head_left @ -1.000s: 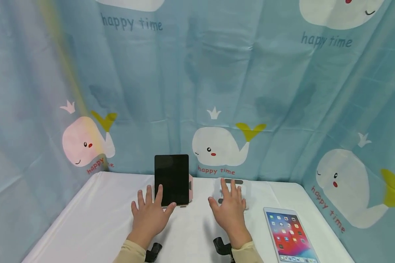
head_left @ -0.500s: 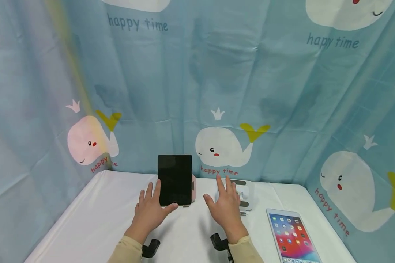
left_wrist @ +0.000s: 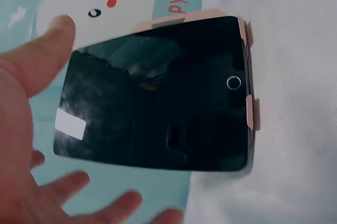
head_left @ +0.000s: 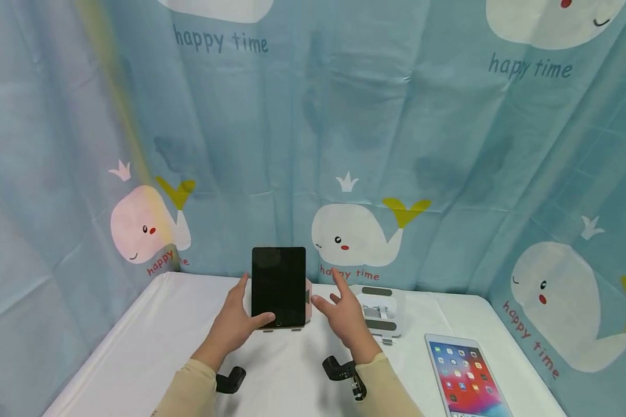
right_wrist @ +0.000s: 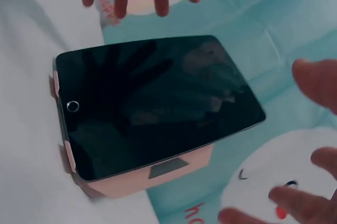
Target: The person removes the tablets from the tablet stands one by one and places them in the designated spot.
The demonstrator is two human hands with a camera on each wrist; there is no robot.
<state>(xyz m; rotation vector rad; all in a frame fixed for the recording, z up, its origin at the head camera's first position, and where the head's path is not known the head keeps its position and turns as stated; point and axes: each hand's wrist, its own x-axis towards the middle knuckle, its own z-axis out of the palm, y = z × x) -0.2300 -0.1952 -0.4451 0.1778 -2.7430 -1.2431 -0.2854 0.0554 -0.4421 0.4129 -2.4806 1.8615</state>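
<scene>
A black tablet (head_left: 279,284) with a dark screen leans on a pink tablet stand (right_wrist: 142,179), its home button toward the person. Two small pink lips of the stand hold its lower edge. To its left is my left hand (head_left: 233,321), fingers spread, the thumb overlapping the tablet's lower left corner in the head view. My right hand (head_left: 346,318) is at the right side of the tablet, with fingers extended and a gap to the screen edge in the right wrist view. Neither hand grips anything.
Behind my right hand lies a white stand (head_left: 381,325) with grey pads. A white-framed tablet (head_left: 464,376) with lit app icons lies flat at the right. A blue whale-print curtain (head_left: 287,145) hangs behind the white-covered table (head_left: 135,341).
Both hands have turned from palms down to palms facing inward, on either side of the black tablet. The right hand has moved left, uncovering the white stand.
</scene>
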